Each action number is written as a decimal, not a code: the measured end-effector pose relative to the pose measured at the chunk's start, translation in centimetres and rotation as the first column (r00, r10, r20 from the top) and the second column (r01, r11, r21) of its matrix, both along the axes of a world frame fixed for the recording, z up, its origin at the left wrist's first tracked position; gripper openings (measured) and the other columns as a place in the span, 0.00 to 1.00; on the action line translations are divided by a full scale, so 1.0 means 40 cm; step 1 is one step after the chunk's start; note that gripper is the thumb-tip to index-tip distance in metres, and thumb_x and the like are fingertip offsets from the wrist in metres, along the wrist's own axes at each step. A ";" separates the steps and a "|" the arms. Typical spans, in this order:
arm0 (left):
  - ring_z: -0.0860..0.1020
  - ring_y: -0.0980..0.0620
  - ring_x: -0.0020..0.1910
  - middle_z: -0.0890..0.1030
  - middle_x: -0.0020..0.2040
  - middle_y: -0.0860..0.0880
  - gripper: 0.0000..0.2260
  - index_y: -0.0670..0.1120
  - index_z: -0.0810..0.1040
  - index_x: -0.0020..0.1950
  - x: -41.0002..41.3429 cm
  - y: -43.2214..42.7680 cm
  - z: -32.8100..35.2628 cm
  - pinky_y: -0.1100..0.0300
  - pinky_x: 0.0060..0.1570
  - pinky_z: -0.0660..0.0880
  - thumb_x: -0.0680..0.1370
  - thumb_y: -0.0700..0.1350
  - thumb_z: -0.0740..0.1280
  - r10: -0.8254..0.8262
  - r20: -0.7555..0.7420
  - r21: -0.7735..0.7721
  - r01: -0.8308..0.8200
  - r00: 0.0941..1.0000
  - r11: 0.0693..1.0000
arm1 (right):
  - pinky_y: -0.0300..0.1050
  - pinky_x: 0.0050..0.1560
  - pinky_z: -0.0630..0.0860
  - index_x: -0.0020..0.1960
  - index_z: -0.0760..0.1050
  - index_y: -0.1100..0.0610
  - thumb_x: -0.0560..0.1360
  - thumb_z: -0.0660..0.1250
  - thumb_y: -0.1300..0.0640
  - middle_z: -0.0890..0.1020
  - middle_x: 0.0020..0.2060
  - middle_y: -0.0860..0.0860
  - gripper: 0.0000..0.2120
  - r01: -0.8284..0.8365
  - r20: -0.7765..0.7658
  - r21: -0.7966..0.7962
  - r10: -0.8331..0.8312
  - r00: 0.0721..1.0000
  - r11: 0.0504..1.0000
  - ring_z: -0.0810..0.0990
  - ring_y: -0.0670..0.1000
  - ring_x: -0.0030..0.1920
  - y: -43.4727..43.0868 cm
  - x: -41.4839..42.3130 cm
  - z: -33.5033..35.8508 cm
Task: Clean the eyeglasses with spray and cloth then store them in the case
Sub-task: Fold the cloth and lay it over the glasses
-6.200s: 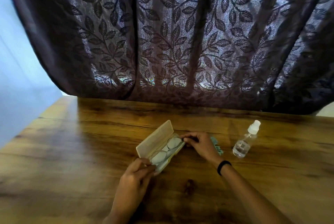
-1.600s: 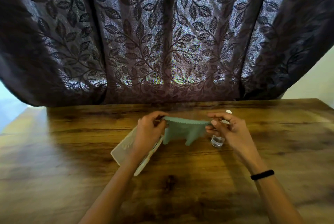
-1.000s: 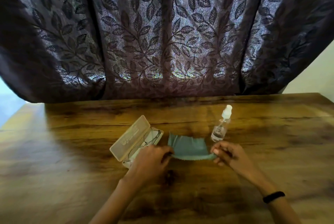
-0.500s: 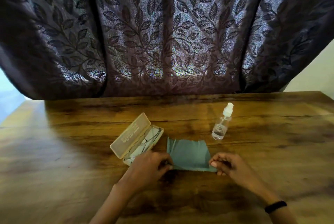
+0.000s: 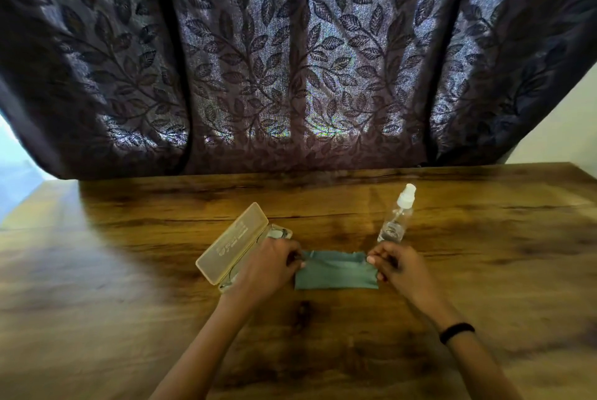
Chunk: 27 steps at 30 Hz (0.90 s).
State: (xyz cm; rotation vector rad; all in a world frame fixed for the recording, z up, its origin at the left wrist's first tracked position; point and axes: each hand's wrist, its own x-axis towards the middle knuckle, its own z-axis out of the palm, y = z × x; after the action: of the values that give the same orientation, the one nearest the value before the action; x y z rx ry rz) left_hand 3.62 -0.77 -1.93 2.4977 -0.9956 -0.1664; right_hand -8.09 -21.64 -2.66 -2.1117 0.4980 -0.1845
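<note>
Lying on the wooden table (image 5: 129, 302), the green cloth (image 5: 336, 273) is held by its far edge. The left hand (image 5: 268, 265) pinches the cloth's far left corner with curled fingers, and the right hand (image 5: 395, 265) pinches its far right corner the same way. Just left of the cloth the beige case (image 5: 232, 243) stands open, lid raised, with the eyeglasses (image 5: 278, 233) partly showing inside. Beyond the cloth's right end the clear spray bottle (image 5: 395, 222) stands upright, apart from it. Far behind the cloth hangs a dark leaf-patterned curtain (image 5: 290, 60).
</note>
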 end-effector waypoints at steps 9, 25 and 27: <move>0.78 0.52 0.48 0.81 0.51 0.49 0.09 0.49 0.76 0.55 0.029 -0.047 0.017 0.60 0.43 0.74 0.76 0.49 0.65 0.075 0.170 0.094 -0.092 0.983 0.991 | 0.45 0.44 0.77 0.49 0.78 0.55 0.75 0.65 0.59 0.82 0.44 0.52 0.05 0.098 0.032 -0.335 -0.093 0.995 0.937 0.80 0.50 0.44 0.021 0.046 -0.008; 0.78 0.52 0.47 0.78 0.55 0.51 0.14 0.50 0.74 0.57 0.000 -0.021 0.015 0.58 0.43 0.76 0.74 0.52 0.67 0.060 0.204 0.010 -0.063 0.977 0.998 | 0.47 0.48 0.78 0.51 0.77 0.52 0.75 0.65 0.58 0.80 0.52 0.49 0.06 -0.072 -0.001 -0.473 0.081 0.997 0.878 0.79 0.48 0.49 0.033 -0.025 0.004; 0.77 0.54 0.48 0.76 0.56 0.53 0.14 0.50 0.74 0.57 -0.023 -0.009 0.006 0.60 0.45 0.76 0.74 0.53 0.67 -0.043 0.153 0.057 0.035 0.987 0.998 | 0.47 0.50 0.77 0.52 0.77 0.52 0.75 0.65 0.57 0.79 0.53 0.48 0.06 -0.112 -0.029 -0.481 0.112 0.993 0.869 0.79 0.48 0.50 0.032 -0.033 -0.002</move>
State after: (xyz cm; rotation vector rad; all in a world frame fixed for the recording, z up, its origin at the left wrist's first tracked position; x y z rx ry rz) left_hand 2.71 -1.13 -1.68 2.5736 -1.1160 -0.0117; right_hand -9.43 -20.38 -2.72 -2.6234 0.3487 -0.2628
